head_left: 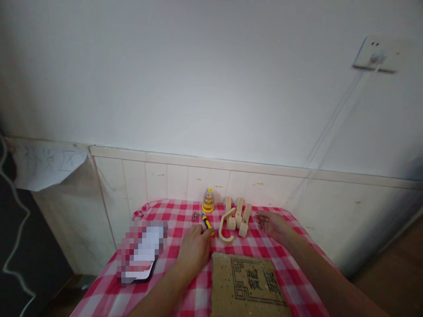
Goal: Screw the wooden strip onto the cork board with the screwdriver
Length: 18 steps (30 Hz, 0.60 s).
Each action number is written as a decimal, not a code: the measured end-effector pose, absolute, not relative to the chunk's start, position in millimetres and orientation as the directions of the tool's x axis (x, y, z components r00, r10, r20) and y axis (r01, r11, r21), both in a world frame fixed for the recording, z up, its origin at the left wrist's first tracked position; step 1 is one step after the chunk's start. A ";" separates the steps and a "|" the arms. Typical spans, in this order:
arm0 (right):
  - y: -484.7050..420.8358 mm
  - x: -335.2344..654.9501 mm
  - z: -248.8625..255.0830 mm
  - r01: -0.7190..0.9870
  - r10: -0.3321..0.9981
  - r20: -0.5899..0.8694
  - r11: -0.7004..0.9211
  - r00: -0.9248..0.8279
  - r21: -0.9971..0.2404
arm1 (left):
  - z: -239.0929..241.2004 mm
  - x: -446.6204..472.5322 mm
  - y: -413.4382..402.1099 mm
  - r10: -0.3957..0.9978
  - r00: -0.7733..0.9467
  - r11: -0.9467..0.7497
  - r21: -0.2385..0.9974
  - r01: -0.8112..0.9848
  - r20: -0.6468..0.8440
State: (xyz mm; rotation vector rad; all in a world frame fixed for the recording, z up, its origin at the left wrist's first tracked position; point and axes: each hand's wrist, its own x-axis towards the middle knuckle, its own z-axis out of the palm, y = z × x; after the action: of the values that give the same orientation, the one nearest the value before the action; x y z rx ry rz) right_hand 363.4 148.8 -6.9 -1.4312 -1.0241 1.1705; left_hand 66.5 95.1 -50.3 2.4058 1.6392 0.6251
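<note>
My left hand [194, 248] lies on the red-and-white checked tablecloth [172, 251], its fingertips touching the handle of a small yellow-and-black screwdriver [207, 223]. My right hand [272, 225] rests open on the cloth just right of a cluster of light wooden pieces [238, 218], including a curved hook-shaped piece [226, 229]. A few small metal parts [197, 216] lie beside the screwdriver tip. A yellow egg-shaped bit holder [208, 200] stands behind them near the wall.
A brown cork-like board with a black printed pattern [247, 284] lies between my forearms at the near edge. A phone with a blurred screen [142, 253] lies at the left. White wall panelling stands directly behind the small table; a socket with cables is at upper right.
</note>
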 end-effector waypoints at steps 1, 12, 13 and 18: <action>150.6 358.6 -1.6 0.042 0.975 -0.143 -0.152 0.172 -0.987 | -50.1 66.4 94.9 0.916 0.316 -0.391 0.371 0.842 0.249; 175.6 250.8 13.2 0.689 0.993 0.112 0.101 -0.029 -0.717 | -49.3 64.0 98.0 0.942 0.204 -0.283 0.306 0.909 0.265; 176.1 238.6 12.2 0.734 0.991 0.113 0.129 -0.071 -0.666 | -50.5 62.6 99.2 0.945 0.187 -0.261 0.275 0.925 0.270; 174.9 187.1 7.5 0.876 0.979 0.051 0.201 -0.199 -0.439 | -57.6 52.3 104.3 0.945 0.110 -0.177 0.200 0.964 0.308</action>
State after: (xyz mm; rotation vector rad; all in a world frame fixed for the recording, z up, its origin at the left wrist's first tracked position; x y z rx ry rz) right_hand 187.1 174.9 7.5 -1.7467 -2.1626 0.4529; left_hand 52.3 104.3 -57.6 2.3771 2.0465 0.5918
